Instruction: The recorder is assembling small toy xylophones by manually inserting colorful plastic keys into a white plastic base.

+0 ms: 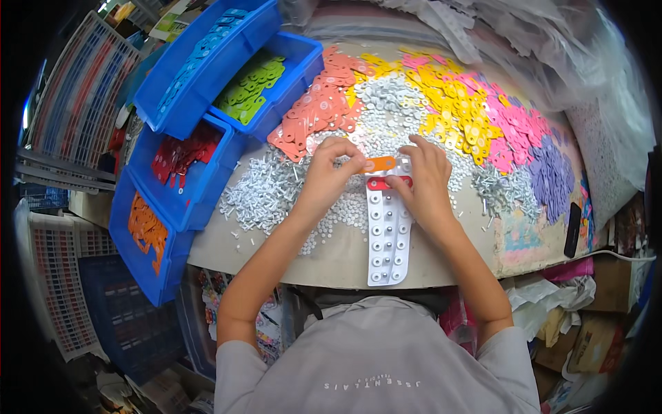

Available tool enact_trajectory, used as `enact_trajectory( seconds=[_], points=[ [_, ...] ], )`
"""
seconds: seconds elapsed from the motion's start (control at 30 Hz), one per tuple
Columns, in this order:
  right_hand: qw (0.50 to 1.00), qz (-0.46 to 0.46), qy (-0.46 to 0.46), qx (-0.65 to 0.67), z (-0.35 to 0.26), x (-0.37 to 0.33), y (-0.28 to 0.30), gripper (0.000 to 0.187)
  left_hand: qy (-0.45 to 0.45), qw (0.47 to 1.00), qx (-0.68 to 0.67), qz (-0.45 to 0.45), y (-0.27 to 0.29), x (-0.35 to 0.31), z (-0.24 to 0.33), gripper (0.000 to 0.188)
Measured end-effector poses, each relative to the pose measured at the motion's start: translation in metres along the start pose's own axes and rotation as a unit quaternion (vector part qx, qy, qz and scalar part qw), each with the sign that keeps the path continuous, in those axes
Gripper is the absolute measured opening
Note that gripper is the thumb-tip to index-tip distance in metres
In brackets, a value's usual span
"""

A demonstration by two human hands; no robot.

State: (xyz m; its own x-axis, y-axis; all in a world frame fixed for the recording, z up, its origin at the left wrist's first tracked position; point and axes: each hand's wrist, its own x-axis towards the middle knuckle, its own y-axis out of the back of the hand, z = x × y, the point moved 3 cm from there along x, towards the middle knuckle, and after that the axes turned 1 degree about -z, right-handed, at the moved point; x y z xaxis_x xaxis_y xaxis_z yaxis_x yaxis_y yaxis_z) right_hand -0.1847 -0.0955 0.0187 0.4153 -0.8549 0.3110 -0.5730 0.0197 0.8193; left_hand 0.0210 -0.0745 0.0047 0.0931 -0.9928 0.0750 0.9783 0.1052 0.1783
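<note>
A white plastic strip (pixel 387 238) with rows of round white pegs and small metal pins lies lengthwise in front of me. Across its far part sits a red flat tag (pixel 378 183) with rounded ends. My left hand (pixel 331 171) is closed, pinching an orange tag (pixel 380 163) by its left end, just above the red one. At the strip's right edge, my right hand (pixel 429 181) has its thumb against the red tag's right end. Its other fingers curve apart from the thumb beside the strip's far end, and I see nothing gripped between them.
Loose silver rivets (pixel 265 193) and small white washers (pixel 345 210) surround the strip. Behind are piles of coral (pixel 317 110), yellow (pixel 462 117), pink (pixel 517 131) and purple tags (pixel 552 172). Blue bins (pixel 200 214) stand left; clear plastic sheeting (pixel 607 83) hangs right.
</note>
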Motion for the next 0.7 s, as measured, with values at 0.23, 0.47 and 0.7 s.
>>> enact_trajectory(
  seconds=[0.23, 0.47, 0.7],
  points=[
    [0.999, 0.034, -0.023, -0.019, 0.001, -0.009, -0.007, 0.078, -0.050, 0.992, 0.113, 0.023, -0.035, 0.013, -0.019, 0.016],
    [0.999, 0.021, -0.027, -0.028, -0.001, -0.009, -0.006, 0.074, -0.116, 0.963, 0.238, 0.060, -0.052, 0.005, -0.020, 0.015],
    [0.999, 0.011, -0.032, -0.012, -0.003, -0.008, -0.007, 0.070, -0.106, 0.957, 0.263, 0.058, -0.050, 0.002, -0.005, 0.024]
  ],
)
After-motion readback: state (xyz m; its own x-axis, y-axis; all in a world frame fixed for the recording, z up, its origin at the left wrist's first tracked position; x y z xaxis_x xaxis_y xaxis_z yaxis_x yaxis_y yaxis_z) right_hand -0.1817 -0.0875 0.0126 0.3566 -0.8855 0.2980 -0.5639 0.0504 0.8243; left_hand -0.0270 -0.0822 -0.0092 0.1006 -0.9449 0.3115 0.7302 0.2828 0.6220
